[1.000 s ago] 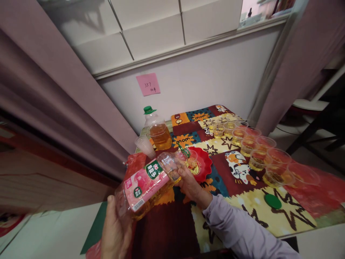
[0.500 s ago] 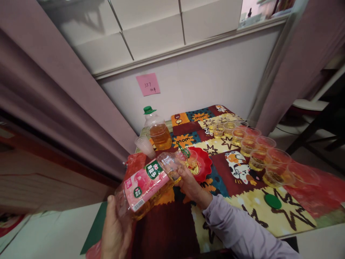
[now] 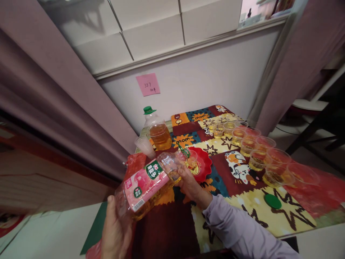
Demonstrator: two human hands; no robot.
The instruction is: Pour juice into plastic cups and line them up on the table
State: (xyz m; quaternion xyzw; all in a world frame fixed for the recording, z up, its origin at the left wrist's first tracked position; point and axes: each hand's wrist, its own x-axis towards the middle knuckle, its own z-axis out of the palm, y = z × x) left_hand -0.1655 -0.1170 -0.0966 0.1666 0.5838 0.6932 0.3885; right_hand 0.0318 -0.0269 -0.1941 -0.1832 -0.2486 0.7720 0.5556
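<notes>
Between my hands a large clear juice bottle (image 3: 147,185) with a pink label and amber liquid lies tilted, its neck toward the far right. My left hand (image 3: 117,225) holds its base from below. Around the neck end, my right hand (image 3: 190,181) is closed, with its hidden fingers behind the bottle. Just past the neck a clear plastic cup (image 3: 192,158) stands on a red scalloped plate (image 3: 206,167). A green loop, perhaps the bottle's handle, shows by the cup. The bottle's mouth is hard to make out there.
Rows of filled clear cups (image 3: 257,160) line the right side of the patterned mat (image 3: 172,226). A green cap (image 3: 272,201) lies near them. At the back left stand another juice bottle (image 3: 160,135) and stacked cups (image 3: 145,145). A red plastic bag (image 3: 134,165) lies beside them.
</notes>
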